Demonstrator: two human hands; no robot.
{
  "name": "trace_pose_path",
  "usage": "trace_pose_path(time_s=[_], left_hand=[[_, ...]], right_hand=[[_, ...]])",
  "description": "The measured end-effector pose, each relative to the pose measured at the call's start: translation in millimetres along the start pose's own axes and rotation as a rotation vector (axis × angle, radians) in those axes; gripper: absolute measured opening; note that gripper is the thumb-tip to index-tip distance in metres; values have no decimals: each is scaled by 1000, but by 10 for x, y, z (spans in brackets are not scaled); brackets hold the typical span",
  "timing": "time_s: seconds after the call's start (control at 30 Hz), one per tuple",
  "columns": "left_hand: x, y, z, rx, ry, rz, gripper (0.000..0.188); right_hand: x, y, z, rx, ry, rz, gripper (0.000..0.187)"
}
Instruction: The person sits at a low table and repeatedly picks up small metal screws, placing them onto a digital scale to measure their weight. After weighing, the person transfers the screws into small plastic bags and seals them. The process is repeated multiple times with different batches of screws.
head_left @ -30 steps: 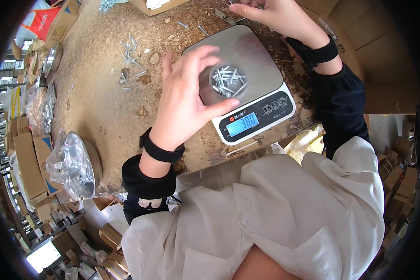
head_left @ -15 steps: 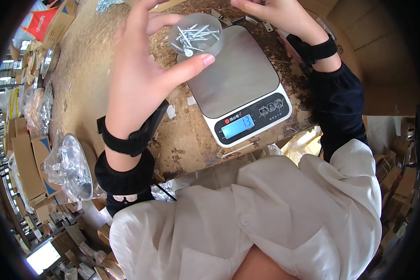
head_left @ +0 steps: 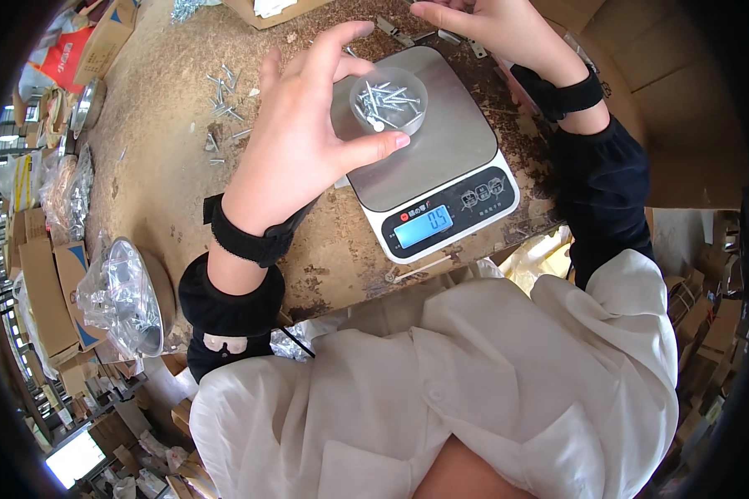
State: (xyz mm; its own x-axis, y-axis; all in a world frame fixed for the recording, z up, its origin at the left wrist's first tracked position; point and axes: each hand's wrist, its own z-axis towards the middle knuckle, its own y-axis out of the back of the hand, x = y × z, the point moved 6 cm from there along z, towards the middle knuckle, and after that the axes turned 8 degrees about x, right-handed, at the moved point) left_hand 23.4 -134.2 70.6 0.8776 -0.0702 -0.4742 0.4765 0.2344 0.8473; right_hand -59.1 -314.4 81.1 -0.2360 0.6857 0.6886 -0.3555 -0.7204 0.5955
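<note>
My left hand [head_left: 295,137] is closed around a small round translucent cup [head_left: 418,116], thumb at its near side and a finger behind, with the index finger lifted. Several silvery screws [head_left: 383,101] lie inside the cup. It is over the steel plate of a white kitchen scale [head_left: 433,166]; whether it rests there I cannot tell. The scale's blue display [head_left: 423,226] is lit. Beyond the scale's far right corner, my right hand [head_left: 503,33] has curled fingers, partly cut off by the upper edge; anything in them is hidden.
Loose screws [head_left: 223,96] lie on the worn wooden table [head_left: 162,158], left of my left hand. Small metal pieces [head_left: 394,32] lie past the scale. An open cardboard box [head_left: 300,12] stands at the far edge, a metal bowl with plastic bags [head_left: 154,312] at left, a large carton [head_left: 682,108] at right.
My left hand has carried the cup of screws right and toward me, over the scale plate. The display reading has dropped. The loose screws have come into sight; my right hand has barely moved.
</note>
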Motion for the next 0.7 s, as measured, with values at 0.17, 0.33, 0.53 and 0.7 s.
trace_pose_path(time_s=[0.17, 0.33, 0.53, 0.7], left_hand=[[-22, -35, 5, 28, 21, 9, 88], [-11, -78, -12, 53, 31, 28, 90], [-18, -121, -2, 68, 35, 42, 89], [-16, -131, 1, 87, 45, 53, 93]], right_hand=[[-3, 0, 1, -3, 30, -27, 16], [42, -8, 2, -1, 35, -43, 17], [50, -12, -6, 11, 51, -29, 18], [48, -14, -5, 17, 54, -26, 18]])
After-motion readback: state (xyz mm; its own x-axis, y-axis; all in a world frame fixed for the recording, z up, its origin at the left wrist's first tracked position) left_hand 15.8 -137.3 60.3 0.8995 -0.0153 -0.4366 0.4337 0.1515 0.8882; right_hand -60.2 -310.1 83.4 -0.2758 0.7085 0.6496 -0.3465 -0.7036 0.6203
